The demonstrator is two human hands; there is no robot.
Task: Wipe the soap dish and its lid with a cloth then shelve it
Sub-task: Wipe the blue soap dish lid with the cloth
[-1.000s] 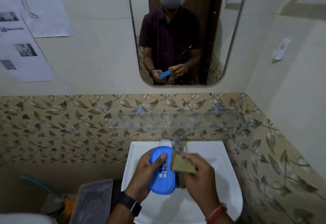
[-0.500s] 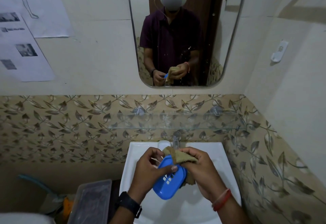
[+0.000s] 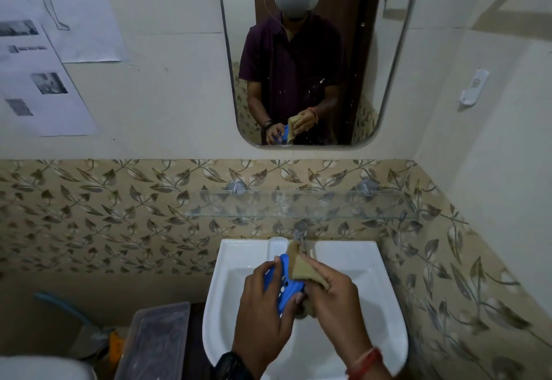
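View: head camera, looking down over the sink (image 3: 239, 249)
Stage: wiping is under way, by my reading, since the cloth is on the blue piece and nothing stands on the shelf
Done: cannot tell how much of the surface is wiped; no wet or dry marks show
Left to do: likely the rest of this piece, the other piece of the set, then shelving
Lid: only one blue piece is in view, with small holes in its face, so I take it for the soap dish itself; the lid does not show
Soap dish (image 3: 283, 287): held in the air above the sink bowl, tilted on edge, between both hands
Left hand (image 3: 265, 299): curled round the soap dish, thumb across its near lower edge, fingers wrapped behind its left side
Right hand (image 3: 334, 299): pinching the cloth and pressing it to the right side of the soap dish
Cloth (image 3: 304, 269): tan, folded, draped over the top right of the soap dish, one corner poking up towards the tap (image 3: 298, 236) at the back of the sink
Shelf (image 3: 298, 203): glass, on the wall just above the sink, well apart from the hands
Mirror (image 3: 373, 51): higher above the sink; its reflection shows the same two-handed hold
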